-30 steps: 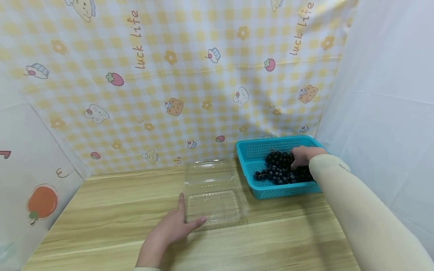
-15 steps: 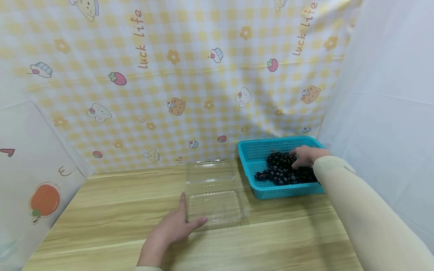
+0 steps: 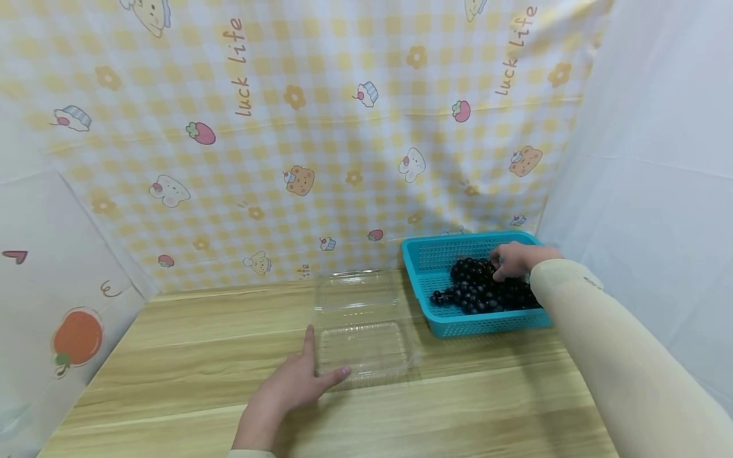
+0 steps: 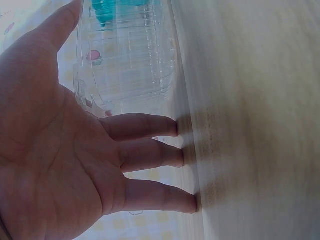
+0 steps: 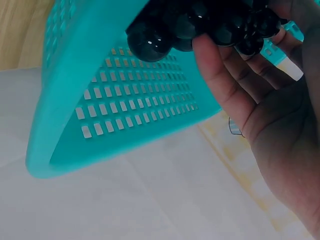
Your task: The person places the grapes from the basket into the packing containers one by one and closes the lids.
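An unlidded clear plastic container lies with its lid folded back. My left hand is at its front left corner, index finger along the side and thumb over the front edge. In the left wrist view, that hand has its other fingers straight, tips on the table, beside the container. Inside the blue-green basket, my right hand grips dark grapes. The right wrist view shows the hand's fingers curled against the grapes; part of the grip is hidden.
The basket stands at the right rear of the wooden table, right of the container. A patterned yellow-and-white cloth hangs behind, with pale cloth walls at both sides.
My right hand has shifted slightly within the basket, its thumb and fingers closer together at the grapes. My left hand stays at the container; the head view has shifted slightly.
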Tool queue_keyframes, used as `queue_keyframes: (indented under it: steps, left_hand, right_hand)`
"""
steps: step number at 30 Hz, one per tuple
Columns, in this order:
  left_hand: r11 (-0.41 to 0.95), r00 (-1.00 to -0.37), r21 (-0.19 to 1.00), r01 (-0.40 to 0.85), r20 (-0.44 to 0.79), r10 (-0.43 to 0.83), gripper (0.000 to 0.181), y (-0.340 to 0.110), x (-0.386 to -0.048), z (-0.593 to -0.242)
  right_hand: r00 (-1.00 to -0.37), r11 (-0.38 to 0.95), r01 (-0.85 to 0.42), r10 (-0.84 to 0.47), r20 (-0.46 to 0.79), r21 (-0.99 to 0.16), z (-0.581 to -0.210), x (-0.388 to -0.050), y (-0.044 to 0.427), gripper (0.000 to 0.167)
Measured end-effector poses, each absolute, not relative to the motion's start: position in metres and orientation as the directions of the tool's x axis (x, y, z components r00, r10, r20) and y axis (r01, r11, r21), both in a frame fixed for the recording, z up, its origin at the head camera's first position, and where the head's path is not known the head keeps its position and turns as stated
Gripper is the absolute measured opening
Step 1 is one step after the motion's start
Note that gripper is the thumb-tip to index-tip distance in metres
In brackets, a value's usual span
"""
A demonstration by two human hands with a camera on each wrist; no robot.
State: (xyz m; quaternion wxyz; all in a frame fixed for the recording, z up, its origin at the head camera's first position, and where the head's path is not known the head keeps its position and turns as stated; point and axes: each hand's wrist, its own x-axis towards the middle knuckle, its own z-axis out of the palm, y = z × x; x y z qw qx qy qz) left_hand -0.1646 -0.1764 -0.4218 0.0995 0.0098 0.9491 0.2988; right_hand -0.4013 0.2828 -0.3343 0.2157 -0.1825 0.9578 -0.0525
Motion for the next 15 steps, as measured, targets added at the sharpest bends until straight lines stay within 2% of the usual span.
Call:
queue_keyframes:
  steps: [4,8,10,15]
  left_hand:
    - [0.82,-0.98,0.571,-0.041,-0.184,0.079,0.128,-0.176,-0.165,-0.422]
    - [0.82,-0.98,0.571,-0.041,-0.184,0.079,0.128,-0.176,-0.165,-0.423]
    - [0.819,-0.98,0.573,-0.041,-0.184,0.08,0.128,-0.176,-0.165,-0.423]
    - [0.816,-0.98,0.576,-0.042,-0.185,0.079,0.128,-0.177,-0.165,-0.423]
  right_hand:
    - [-0.845,0.937,-0.304,-0.349,-0.406,-0.173,-0.334,-0.401,0.281,0.017]
    - [-0.863,0.958,-0.255,-0.287,-0.417,-0.132,-0.336,-0.398,0.281,0.056]
    - [-0.868,0.965,-0.232,-0.261,-0.422,-0.12,-0.338,-0.396,0.281,0.07]
    - [-0.873,0.966,-0.24,-0.258,-0.414,-0.096,-0.345,-0.395,0.28,0.076]
